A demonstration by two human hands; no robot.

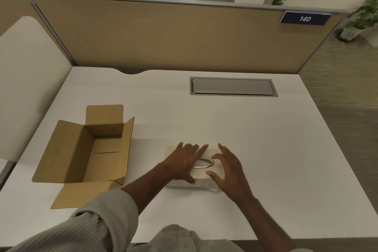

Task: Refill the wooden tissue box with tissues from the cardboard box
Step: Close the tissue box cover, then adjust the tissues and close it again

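The wooden tissue box (212, 150), pale with a metal-ringed oval slot (204, 163), lies on the white desk in front of me. My left hand (184, 162) rests flat on its left half, fingers spread, thumb at the near edge. My right hand (227, 168) sits over its right end with fingers apart, thumb on the near side. A clear plastic-wrapped tissue pack (196, 184) shows beneath the box's near edge. The cardboard box (81, 153) stands open to the left; its visible inside looks empty.
The white desk (266, 149) has a grey cable hatch (232, 86) at the back. A tan partition (163, 32) walls the far side and a white panel stands at left. Potted plants (360, 20) stand on the floor at far right.
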